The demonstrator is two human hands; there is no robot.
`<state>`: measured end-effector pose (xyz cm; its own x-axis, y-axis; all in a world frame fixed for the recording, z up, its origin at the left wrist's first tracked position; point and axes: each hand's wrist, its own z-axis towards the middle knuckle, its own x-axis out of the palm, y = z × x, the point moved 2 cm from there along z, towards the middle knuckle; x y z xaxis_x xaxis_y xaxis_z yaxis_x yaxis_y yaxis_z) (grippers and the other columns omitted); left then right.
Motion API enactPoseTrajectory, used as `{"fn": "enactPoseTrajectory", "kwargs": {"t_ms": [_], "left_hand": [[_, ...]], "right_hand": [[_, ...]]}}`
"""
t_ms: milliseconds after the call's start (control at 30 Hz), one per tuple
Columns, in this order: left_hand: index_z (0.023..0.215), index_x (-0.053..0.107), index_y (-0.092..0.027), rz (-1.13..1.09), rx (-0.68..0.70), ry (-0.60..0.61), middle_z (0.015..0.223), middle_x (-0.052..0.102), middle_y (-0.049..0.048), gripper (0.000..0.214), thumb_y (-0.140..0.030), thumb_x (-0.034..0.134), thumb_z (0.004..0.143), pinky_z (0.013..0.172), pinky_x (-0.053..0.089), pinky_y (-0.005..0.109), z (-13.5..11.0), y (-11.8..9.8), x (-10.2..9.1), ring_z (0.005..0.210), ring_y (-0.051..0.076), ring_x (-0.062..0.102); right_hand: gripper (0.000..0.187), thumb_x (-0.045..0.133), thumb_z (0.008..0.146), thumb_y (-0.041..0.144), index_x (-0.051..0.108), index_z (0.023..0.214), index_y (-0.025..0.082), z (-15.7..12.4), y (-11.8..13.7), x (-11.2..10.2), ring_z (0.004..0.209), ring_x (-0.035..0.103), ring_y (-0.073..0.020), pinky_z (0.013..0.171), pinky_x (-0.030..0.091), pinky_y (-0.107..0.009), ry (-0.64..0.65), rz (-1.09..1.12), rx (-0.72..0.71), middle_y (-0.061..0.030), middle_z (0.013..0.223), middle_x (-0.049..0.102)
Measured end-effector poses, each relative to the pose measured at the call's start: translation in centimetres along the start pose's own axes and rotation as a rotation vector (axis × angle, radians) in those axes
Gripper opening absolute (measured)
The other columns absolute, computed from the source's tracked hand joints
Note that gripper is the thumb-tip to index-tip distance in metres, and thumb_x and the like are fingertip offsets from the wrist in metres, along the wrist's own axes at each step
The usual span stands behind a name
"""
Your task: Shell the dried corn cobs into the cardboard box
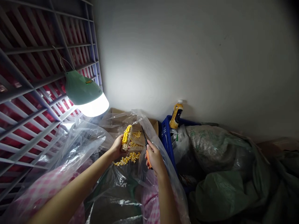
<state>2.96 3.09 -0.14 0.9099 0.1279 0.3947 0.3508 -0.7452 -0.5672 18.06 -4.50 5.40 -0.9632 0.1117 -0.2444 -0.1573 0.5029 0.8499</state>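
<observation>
Corn cob (126,138) sits at twelve o'clock, held firmly in the curled fingers of our left hand (116,147), while our right hand (155,158) grips an orange-handled knife (148,158), its blade safely angled away from us above scattered corn kernels (127,158).

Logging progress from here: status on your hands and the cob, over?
Left hand gripping corn cob. Right hand holding orange-handled blade. Loose kernels below; clear plastic alongside.

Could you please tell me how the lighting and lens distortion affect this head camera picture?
In the head view, the lamp burns out to white and casts glare on the wall. The ear of corn in the left hand is brightly lit, the orange-handled tool in the right hand less so; the green sacks sink into shadow, and the grille bows with wide-angle distortion.
</observation>
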Motion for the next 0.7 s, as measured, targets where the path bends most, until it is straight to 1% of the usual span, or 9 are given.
{"fn": "enactPoseTrajectory", "kwargs": {"t_ms": [67,133,200,233,400,533,600,700], "left_hand": [[0.074,0.051,-0.016,-0.002,0.027,-0.022,0.054,0.055,0.0008,0.031,-0.041,0.033,0.084,0.034,0.038,0.022,0.1,0.0,0.1,0.040,0.013,0.053],[0.076,0.051,-0.017,-0.024,0.052,-0.012,0.058,0.056,0.0010,0.029,-0.042,0.037,0.084,0.038,0.041,0.024,0.2,0.0,0.2,0.045,0.014,0.056],[0.077,0.051,-0.017,-0.052,0.067,-0.003,0.061,0.057,0.0014,0.030,-0.043,0.038,0.084,0.041,0.043,0.025,0.3,0.0,0.3,0.049,0.014,0.056],[0.077,0.051,-0.017,-0.065,0.071,-0.017,0.062,0.057,0.0014,0.030,-0.044,0.038,0.084,0.042,0.044,0.025,0.4,0.0,0.3,0.049,0.014,0.056],[0.079,0.050,-0.020,-0.100,0.130,-0.185,0.063,0.056,-0.0001,0.031,-0.044,0.032,0.086,0.046,0.045,0.028,0.7,-0.4,-0.2,0.049,0.014,0.054],[0.071,0.049,-0.019,-0.103,0.160,-0.235,0.057,0.052,-0.0017,0.032,-0.043,0.033,0.084,0.043,0.042,0.025,1.2,-0.8,-0.6,0.043,0.012,0.049],[0.067,0.047,-0.019,-0.128,0.160,-0.232,0.053,0.049,-0.0025,0.032,-0.042,0.033,0.083,0.040,0.039,0.023,1.4,-0.9,-0.8,0.040,0.011,0.046],[0.066,0.045,-0.019,-0.116,0.156,-0.213,0.052,0.048,-0.0020,0.033,-0.043,0.031,0.083,0.036,0.034,0.021,1.6,-1.0,-0.7,0.037,0.010,0.044]], "right_hand": [[0.046,0.036,0.086,0.039,0.039,0.131,0.031,-0.4,0.1,0.1,0.032,0.038,-0.0055,0.029,0.029,-0.016,0.069,0.001,0.013,0.0051,0.056,0.043],[0.046,0.035,0.086,0.038,0.038,0.131,0.031,-0.9,0.1,0.4,0.031,0.037,-0.0053,0.027,0.027,-0.016,0.128,-0.016,0.018,0.0052,0.056,0.044],[0.046,0.035,0.086,0.037,0.038,0.132,0.031,-1.5,0.1,0.9,0.030,0.036,-0.0049,0.026,0.027,-0.016,0.166,-0.048,0.012,0.0054,0.056,0.044],[0.046,0.035,0.086,0.037,0.038,0.132,0.031,-1.7,0.1,1.0,0.030,0.036,-0.0046,0.026,0.027,-0.015,0.177,-0.069,0.010,0.0055,0.057,0.043],[0.044,0.035,0.087,0.036,0.039,0.131,0.034,-3.2,-0.1,1.2,0.030,0.037,-0.0046,0.027,0.027,-0.015,0.221,-0.154,-0.001,0.0061,0.056,0.042],[0.045,0.036,0.086,0.037,0.040,0.130,0.033,-4.6,0.1,1.1,0.031,0.037,-0.0057,0.028,0.027,-0.016,0.269,-0.236,-0.009,0.0059,0.054,0.042],[0.044,0.036,0.086,0.038,0.042,0.129,0.033,-5.0,0.2,1.1,0.032,0.038,-0.0064,0.029,0.028,-0.017,0.277,-0.276,-0.017,0.0053,0.055,0.044],[0.044,0.037,0.085,0.037,0.045,0.128,0.030,-5.3,0.4,1.3,0.033,0.040,-0.0073,0.033,0.032,-0.019,0.254,-0.329,-0.030,0.0035,0.057,0.049]]}}
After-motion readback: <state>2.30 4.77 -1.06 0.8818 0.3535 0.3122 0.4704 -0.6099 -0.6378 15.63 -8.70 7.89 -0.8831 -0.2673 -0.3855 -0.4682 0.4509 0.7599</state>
